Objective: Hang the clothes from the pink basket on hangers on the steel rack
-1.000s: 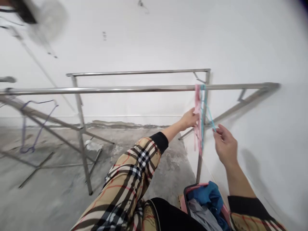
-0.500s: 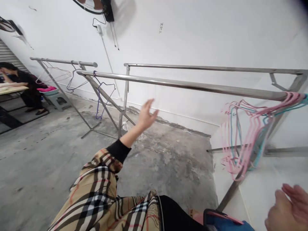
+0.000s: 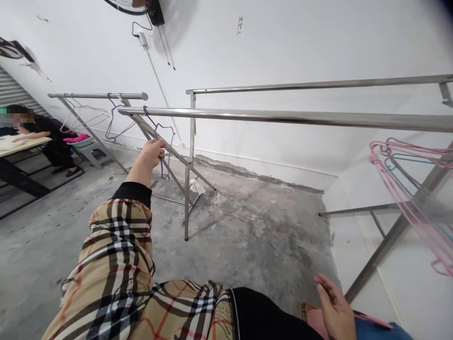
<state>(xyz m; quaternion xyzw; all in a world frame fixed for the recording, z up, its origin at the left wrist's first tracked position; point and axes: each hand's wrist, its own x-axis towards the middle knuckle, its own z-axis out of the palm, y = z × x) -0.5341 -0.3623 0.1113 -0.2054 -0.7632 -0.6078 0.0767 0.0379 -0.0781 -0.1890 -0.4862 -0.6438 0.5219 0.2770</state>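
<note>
My left hand, reaching out in a plaid sleeve, has its fingers closed on the side of a purple clothes hanger. That hanger's hook still loops over the left end of the near metal rail. Down at the lower right, my right hand is held with the fingers stretched out and nothing in it. Beneath it are a pink-edged thing and some blue material, partly hidden.
Pink and teal hangers hang at the right. Another rack with a dark hanger stands farther left. A person sits at a table beside a stool with a basin. A wall fan is overhead.
My left hand has moved left from mid-air to the purple hanger and closed on it. My right hand has come in leftward from the lower right. The view has turned slightly.
</note>
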